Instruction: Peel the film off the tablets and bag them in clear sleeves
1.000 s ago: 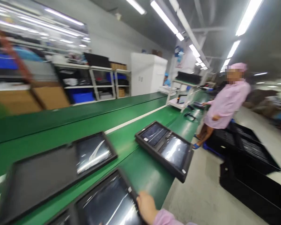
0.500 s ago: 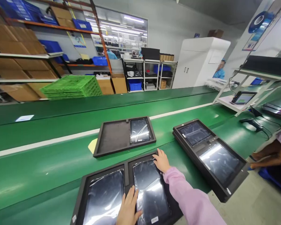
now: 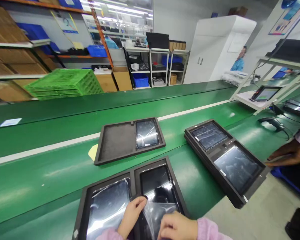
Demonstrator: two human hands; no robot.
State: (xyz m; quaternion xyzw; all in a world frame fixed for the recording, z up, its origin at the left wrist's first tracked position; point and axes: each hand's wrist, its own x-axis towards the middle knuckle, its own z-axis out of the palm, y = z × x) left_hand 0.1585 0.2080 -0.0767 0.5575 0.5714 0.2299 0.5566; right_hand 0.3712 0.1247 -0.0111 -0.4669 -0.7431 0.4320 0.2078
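Observation:
A clear plastic film (image 3: 153,213) is folded back toward me over the right-hand tablet screen (image 3: 156,181), whose upper part is bare, black and glossy. My left hand (image 3: 132,213) is closed, its thumb and finger pinching the film's left edge above the tray divider. My right hand (image 3: 176,226) is curled around the film at the lower right; its fingertips are partly hidden. Both screens lie in a black foam tray (image 3: 134,183) close to me. The left-hand screen (image 3: 108,206) beside it has a wrinkled, shiny cover.
Farther back, another foam tray (image 3: 116,141) holds one screen (image 3: 147,133) in its right pocket. Stacked trays (image 3: 225,146) with two screens stand at right. A handheld scanner (image 3: 271,123) lies beyond them, near a white rack (image 3: 247,100). A co-worker's arm (image 3: 290,150) reaches in at far right.
My hands, lying flat on the right-hand screen before, are now closed. The film has come off the screen's upper part and is drawn toward me. The view has tilted down somewhat.

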